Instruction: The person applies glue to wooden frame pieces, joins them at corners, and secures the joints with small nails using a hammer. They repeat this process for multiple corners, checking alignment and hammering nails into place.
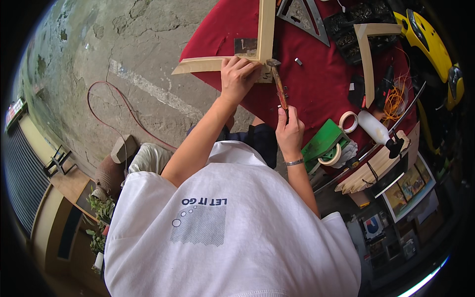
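My left hand (239, 77) is closed over the end of a pale wooden strip (200, 65), close to where it meets a second strip (266, 29) in an L-shaped corner. Whether its fingertips also pinch something small is hidden. A small dark board (265, 75) lies under the corner, and a dark metal plate (245, 47) sits in its angle. In my right hand (290, 129) is a hammer (280, 89), gripped low on its worn handle. The hammer's head is just right of the corner, by my left fingertips.
The red cloth (311, 74) also bears a metal set square (304, 20), a black organizer (346, 34), another L-shaped wooden piece (365, 64), a tape roll (348, 122), a white bottle (373, 127) and a green box (324, 141). A red hose (114, 85) curves across the concrete floor.
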`<state>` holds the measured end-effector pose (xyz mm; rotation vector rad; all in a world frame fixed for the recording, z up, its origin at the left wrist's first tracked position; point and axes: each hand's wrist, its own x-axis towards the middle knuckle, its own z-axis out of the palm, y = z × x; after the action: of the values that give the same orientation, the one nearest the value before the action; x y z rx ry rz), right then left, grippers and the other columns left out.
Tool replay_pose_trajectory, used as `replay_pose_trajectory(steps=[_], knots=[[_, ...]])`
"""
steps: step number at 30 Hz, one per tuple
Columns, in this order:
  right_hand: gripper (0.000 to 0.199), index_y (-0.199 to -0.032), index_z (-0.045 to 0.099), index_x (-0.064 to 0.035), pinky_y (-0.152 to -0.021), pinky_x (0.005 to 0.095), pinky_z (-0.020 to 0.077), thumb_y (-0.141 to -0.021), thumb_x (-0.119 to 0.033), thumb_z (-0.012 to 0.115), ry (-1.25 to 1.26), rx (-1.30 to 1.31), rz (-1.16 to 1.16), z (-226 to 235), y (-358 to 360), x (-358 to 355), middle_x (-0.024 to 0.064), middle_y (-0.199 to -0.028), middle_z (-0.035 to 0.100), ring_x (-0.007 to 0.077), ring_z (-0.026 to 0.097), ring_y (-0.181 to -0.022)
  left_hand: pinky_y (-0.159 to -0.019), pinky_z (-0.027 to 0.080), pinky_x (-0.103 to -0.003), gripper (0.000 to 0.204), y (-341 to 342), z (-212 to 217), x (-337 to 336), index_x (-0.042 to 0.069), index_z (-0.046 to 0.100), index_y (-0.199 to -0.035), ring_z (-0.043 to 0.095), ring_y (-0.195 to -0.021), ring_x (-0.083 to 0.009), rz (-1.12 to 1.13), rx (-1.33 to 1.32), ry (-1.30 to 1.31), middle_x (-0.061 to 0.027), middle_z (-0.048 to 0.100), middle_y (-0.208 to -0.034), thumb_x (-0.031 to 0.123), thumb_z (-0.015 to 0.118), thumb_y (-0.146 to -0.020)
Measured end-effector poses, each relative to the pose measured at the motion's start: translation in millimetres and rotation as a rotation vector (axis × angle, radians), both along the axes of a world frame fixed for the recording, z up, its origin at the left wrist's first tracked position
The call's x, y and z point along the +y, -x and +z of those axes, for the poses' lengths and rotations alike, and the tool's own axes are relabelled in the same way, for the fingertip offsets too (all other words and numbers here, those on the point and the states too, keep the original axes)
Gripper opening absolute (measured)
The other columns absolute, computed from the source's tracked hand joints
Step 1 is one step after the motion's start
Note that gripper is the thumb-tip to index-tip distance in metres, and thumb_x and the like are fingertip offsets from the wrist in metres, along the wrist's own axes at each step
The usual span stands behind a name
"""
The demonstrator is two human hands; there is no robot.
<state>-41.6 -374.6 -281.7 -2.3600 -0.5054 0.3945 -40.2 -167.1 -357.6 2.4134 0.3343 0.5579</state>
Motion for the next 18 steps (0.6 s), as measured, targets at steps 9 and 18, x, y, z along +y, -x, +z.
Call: replay_pose_trajectory(steps=[9, 18], knots=[[0.021, -0.103, 0.057, 0.0010, -0.054, 0.0469, 0.0510, -0.104, -0.020, 0.056, -0.009, -0.051, 0.004, 0.6, -1.9, -0.3, 0.0218, -0.082, 0.066, 0.0427, 0.067, -0.071, -0.082, 0.044, -0.039, 0.024, 4.2, -3.3, -1.4, 0.016, 0.073, -0.096, 0.062, -0.086, -0.0227, 0.052, -0.015, 0.105, -0.0010, 0.065, -0.092, 0.018, 0.081, -0.073], [0.018, -0.103, 0.057, -0.0005, -0.050, 0.0447, 0.0510, -0.102, -0.019, 0.059, 0.092, -0.059, 0.071, -16.0, 5.6, -3.0, 0.0187, -0.080, 0.066, 0.0390, 0.068, -0.065, -0.083, 0.049, -0.039, 0.027, 17.2, -2.1, 3.9, 0.015, 0.075, -0.106, 0.061, -0.095, -0.0235, -0.040, -0.005, -0.098, -0.0007, 0.065, -0.100, 0.014, 0.075, -0.079]])
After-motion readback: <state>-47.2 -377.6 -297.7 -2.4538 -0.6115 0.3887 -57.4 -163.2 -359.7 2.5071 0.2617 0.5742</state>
